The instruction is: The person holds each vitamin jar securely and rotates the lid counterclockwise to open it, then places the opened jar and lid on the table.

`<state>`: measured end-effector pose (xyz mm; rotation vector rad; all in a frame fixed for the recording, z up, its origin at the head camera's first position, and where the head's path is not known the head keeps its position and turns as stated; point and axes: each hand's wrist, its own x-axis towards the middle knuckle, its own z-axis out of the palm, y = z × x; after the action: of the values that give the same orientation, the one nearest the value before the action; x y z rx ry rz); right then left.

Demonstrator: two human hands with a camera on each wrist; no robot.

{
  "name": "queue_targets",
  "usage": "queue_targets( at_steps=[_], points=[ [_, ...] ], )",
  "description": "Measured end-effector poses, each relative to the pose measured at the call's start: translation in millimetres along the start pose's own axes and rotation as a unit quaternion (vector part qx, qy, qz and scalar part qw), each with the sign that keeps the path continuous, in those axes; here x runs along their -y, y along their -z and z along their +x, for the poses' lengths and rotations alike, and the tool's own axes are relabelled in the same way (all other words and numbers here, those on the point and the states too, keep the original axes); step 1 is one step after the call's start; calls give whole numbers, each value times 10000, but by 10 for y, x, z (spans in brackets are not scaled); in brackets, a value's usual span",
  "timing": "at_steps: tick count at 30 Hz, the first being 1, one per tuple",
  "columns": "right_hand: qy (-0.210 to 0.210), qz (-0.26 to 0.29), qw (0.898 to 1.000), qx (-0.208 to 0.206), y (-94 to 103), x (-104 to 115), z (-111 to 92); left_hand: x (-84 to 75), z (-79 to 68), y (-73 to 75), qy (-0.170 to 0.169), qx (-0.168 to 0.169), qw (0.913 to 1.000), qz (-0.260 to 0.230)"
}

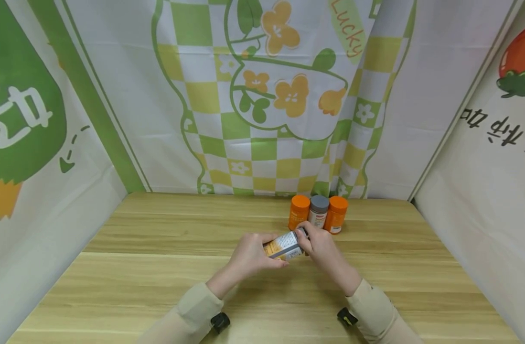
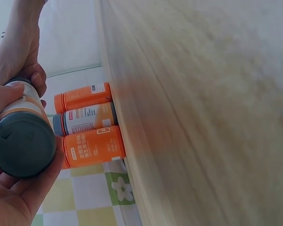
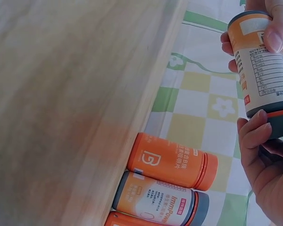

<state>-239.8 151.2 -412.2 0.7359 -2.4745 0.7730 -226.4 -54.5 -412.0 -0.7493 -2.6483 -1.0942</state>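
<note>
Both hands hold one supplement bottle [image 1: 284,246] above the table, tilted, its grey cap toward the right. The left hand [image 1: 254,254] grips the bottle near its base; in the left wrist view the dark round base [image 2: 24,145] faces the camera. Around the cap [image 3: 279,123] curl the fingers of the right hand [image 1: 317,243]. The label [image 3: 264,75] is orange and white with a printed table. Just behind the hands stand an orange bottle [image 1: 299,210], a grey-capped bottle [image 1: 318,210] and another orange bottle [image 1: 337,215], side by side and upright.
The wood-grain table [image 1: 159,267] reaches back to a hanging curtain [image 1: 262,157] with green and yellow checks. Printed cloth walls stand at the left [image 1: 94,200] and right [image 1: 468,200]. Each forearm wears a black strap near the cuff.
</note>
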Motion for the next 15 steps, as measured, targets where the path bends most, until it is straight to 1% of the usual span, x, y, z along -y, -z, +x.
queue_targets(
  at_steps=[10,11,15],
  points=[
    [14,98,10000,10,-20,-20,2,2,6,16,39,6,10000,-51],
    [59,116,9999,-4,-22,-28,0,4,9,17,54,31,9999,-120],
    [402,154,9990,-104,-5,-27,9,29,16,15,214,251,9961,-818]
  ],
)
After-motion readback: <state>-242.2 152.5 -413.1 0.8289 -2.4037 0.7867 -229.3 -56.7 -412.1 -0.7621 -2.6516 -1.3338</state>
